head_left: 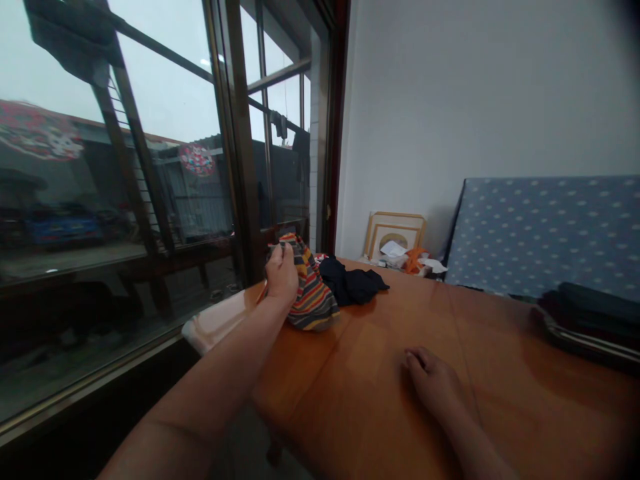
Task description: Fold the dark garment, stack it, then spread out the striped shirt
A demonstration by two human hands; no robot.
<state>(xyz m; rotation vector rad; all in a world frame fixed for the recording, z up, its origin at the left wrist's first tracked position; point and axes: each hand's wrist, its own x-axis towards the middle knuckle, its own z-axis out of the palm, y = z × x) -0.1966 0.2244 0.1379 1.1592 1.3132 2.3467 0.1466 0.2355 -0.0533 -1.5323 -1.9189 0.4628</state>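
At the far left end of the table, my left hand (283, 272) is closed on a striped cloth garment (315, 293) in orange, red, yellow and grey. The garment hangs in folds from my fingers, and its lower part reaches the tabletop. Just behind it, a crumpled dark navy garment (353, 281) lies on the table. My right hand (434, 379) rests on the wooden table (370, 393), loosely curled with nothing visible in it. The garment's exact kind cannot be made out.
Folded dark clothes (595, 317) are stacked at the table's right edge. A white tray-like box (220, 323) lies by the window on the left. Papers and orange wrapping (413, 259) sit before a wooden frame (395, 217). A blue patterned panel (545, 233) leans against the wall.
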